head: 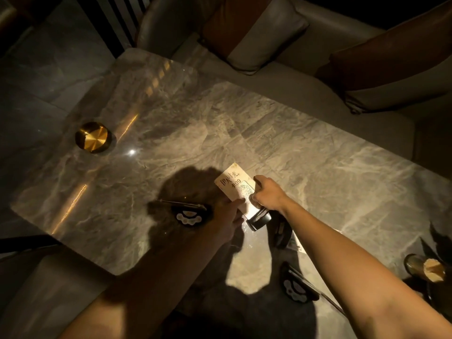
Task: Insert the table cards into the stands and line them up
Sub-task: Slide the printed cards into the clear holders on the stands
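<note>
Both hands meet over the middle of the marble table [281, 133]. The right hand [267, 194] pinches the pale table card [232, 183] at its near right edge; the left hand [228, 216] closes on its lower left corner. The card's long axis runs away from the person, its near end pointing at the dark stand [260, 219] just below (the slot itself is too dim to see). Two more stands lie near.

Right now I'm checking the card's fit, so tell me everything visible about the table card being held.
The table card is a pale rectangular sheet, paper-like, printed with dark characters, "09" and a square code. It tilts up and away, brightly lit. The left hand pinches its lower edge, the right hand its right side. Its bottom end meets a dark stand.
</note>
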Demonstrator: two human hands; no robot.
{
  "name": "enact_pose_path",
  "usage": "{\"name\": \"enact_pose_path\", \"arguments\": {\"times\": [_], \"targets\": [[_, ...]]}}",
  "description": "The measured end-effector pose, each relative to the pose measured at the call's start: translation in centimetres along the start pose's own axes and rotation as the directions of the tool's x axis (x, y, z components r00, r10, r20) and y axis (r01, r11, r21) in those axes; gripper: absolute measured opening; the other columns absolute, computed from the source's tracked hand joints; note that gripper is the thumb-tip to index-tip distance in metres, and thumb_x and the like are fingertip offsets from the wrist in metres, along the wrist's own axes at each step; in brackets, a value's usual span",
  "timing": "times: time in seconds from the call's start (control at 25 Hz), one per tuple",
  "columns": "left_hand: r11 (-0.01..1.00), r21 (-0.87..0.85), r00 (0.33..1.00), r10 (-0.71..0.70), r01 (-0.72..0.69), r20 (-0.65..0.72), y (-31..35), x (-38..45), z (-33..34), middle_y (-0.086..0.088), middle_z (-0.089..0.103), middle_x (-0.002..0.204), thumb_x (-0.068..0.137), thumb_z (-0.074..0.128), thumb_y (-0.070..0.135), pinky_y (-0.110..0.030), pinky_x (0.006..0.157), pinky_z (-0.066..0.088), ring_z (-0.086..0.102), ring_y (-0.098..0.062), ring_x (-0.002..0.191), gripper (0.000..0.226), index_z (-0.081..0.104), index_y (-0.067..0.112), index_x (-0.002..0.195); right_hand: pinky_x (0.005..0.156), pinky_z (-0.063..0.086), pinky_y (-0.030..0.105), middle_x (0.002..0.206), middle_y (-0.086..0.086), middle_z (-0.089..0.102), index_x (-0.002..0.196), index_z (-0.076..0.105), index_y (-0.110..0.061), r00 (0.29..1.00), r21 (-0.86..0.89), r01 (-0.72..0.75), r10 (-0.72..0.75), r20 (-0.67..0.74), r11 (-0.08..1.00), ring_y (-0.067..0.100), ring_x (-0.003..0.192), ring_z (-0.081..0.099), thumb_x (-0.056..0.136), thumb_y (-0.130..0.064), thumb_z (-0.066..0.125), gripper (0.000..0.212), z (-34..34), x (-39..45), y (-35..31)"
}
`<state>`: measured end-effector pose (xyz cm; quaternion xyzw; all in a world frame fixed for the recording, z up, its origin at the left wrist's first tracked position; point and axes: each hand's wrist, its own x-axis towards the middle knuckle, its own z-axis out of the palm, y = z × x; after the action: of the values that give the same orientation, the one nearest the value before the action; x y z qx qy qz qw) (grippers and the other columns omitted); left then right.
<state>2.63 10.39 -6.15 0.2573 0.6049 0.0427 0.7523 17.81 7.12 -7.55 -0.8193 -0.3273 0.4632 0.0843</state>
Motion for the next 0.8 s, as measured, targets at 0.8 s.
{"name": "enact_pose_path", "arguments": {"times": [0.8], "targets": [[0.857,0.228,0.882,0.471,-0.463,0.022,1.3,-2.0,-1.5,-0.014,0.070,0.096,0.083,0.079,0.014,-0.034,0.078,0.058,0.069,-0.027,0.087,0.031,0.061,0.001,0.105,0.067,0.050,0.021,0.101,0.000,0.071,0.111,0.066,-0.014,0.941,0.509,0.094,0.090,-0.325,0.856,0.015,0.088,0.065,0.089,0.001,0.061,0.026,1.3,-8.0,0.2]]}}
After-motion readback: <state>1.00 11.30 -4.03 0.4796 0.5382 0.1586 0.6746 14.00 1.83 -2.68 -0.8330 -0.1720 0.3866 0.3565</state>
